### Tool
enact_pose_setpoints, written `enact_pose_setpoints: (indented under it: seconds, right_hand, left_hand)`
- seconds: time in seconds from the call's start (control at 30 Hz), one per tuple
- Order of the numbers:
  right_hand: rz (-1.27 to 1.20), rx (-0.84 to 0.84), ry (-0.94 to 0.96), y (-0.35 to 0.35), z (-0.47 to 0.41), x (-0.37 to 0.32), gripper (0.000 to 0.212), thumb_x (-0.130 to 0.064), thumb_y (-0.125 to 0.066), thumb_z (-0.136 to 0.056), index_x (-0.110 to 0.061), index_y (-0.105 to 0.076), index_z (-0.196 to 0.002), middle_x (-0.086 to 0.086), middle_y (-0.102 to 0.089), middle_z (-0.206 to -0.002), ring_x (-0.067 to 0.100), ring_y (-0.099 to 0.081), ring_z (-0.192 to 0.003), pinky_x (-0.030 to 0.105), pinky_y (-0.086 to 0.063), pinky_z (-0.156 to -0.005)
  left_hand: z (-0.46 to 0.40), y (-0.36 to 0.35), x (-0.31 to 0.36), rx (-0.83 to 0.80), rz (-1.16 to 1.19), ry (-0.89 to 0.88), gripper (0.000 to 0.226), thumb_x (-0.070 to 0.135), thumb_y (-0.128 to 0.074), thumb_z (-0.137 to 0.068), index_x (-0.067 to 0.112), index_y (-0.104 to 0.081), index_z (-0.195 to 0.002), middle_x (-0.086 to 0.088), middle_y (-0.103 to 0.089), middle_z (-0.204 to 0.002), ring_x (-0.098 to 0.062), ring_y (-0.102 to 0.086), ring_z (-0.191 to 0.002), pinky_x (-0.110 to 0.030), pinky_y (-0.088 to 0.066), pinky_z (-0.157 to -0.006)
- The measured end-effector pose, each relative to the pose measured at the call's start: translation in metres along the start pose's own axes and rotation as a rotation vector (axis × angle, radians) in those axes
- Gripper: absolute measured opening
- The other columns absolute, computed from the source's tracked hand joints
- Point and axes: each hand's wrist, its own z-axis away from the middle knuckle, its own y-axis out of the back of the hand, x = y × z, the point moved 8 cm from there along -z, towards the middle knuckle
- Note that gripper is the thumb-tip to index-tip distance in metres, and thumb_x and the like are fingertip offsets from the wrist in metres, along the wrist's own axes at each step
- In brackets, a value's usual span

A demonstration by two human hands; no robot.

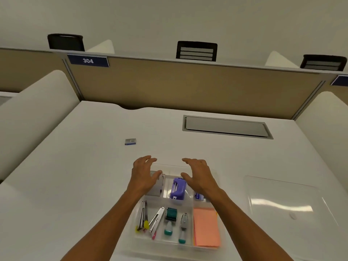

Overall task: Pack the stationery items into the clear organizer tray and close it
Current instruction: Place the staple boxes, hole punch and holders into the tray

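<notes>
Left hand (144, 174) and right hand (197, 175): spread, empty, above tray (169, 243); clear lid (286, 202) rightward, probably nearer right hand.

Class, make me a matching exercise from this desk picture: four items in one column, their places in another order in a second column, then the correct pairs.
Items:
1. purple hole punch
2. orange sticky-note pad
3. clear plastic lid
4. small blue-and-grey box

Places:
A. on the desk, right of the tray
B. tray's right front compartment
C. alone on the desk, far left of the tray
D. tray's middle back compartment

Pairs: 1-D, 2-B, 3-A, 4-C
</notes>
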Motion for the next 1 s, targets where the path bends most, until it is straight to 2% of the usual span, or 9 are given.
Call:
enact_pose_setpoints:
  seconds: [0.33,0.5,0.63,0.73,0.87,1.0]
  right_hand:
    - [0.001,-0.073,0.078,-0.04,-0.04,-0.078,0.056,-0.043,-0.058,-0.093,-0.034,-0.037,-0.145,-0.005,-0.044,-0.149,0.023,-0.032,-0.139,0.041,-0.029,-0.113]
    - [0.012,-0.127,0.113,-0.063,-0.06,-0.114,0.057,-0.041,-0.057,-0.094,-0.03,-0.037,-0.146,-0.002,-0.041,-0.15,0.023,-0.031,-0.14,0.041,-0.029,-0.115]
    - [0.038,-0.166,0.128,-0.085,-0.078,-0.134,0.058,-0.039,-0.058,-0.094,-0.028,-0.037,-0.146,0.0,-0.041,-0.151,0.025,-0.033,-0.139,0.039,-0.03,-0.113]
    - [0.057,-0.18,0.12,-0.102,-0.094,-0.145,0.058,-0.04,-0.059,-0.093,-0.028,-0.038,-0.145,0.001,-0.043,-0.149,0.026,-0.036,-0.137,0.039,-0.032,-0.111]
    - [0.081,-0.2,0.112,-0.121,-0.119,-0.159,0.058,-0.04,-0.06,-0.092,-0.028,-0.039,-0.144,0.002,-0.042,-0.15,0.027,-0.037,-0.136,0.039,-0.033,-0.111]
    - [0.145,-0.246,0.119,-0.141,-0.147,-0.173,0.063,-0.038,-0.062,-0.091,-0.023,-0.037,-0.146,0.006,-0.038,-0.152,0.03,-0.038,-0.136,0.041,-0.034,-0.11]
  left_hand:
    - [-0.003,0.028,-0.09,0.018,-0.008,0.115,0.058,0.052,-0.056,-0.088,0.025,-0.044,-0.139,-0.002,-0.035,-0.152,-0.024,-0.024,-0.143,-0.043,-0.023,-0.115]
    - [-0.004,0.024,-0.123,-0.035,-0.166,0.11,0.068,0.058,-0.05,-0.088,0.025,-0.033,-0.146,-0.002,-0.024,-0.157,-0.025,-0.013,-0.147,-0.043,-0.018,-0.117]
    - [0.002,0.007,-0.147,-0.122,-0.282,0.141,0.079,0.066,-0.035,-0.089,0.02,-0.017,-0.152,-0.007,-0.007,-0.161,-0.03,-0.001,-0.148,-0.045,-0.007,-0.12]
    - [0.006,0.0,-0.148,-0.112,-0.369,0.114,0.082,0.07,-0.014,-0.088,0.019,-0.017,-0.152,-0.01,-0.006,-0.161,-0.034,0.002,-0.148,-0.047,0.001,-0.12]
    - [0.009,0.0,-0.139,-0.027,-0.437,0.073,0.074,0.063,-0.014,-0.093,0.018,-0.024,-0.15,-0.013,-0.015,-0.159,-0.037,-0.007,-0.147,-0.052,-0.011,-0.119]
    - [0.007,-0.001,-0.141,-0.003,-0.441,0.075,0.073,0.063,-0.014,-0.092,0.021,-0.021,-0.151,-0.011,-0.009,-0.161,-0.034,-0.001,-0.148,-0.053,-0.009,-0.119]
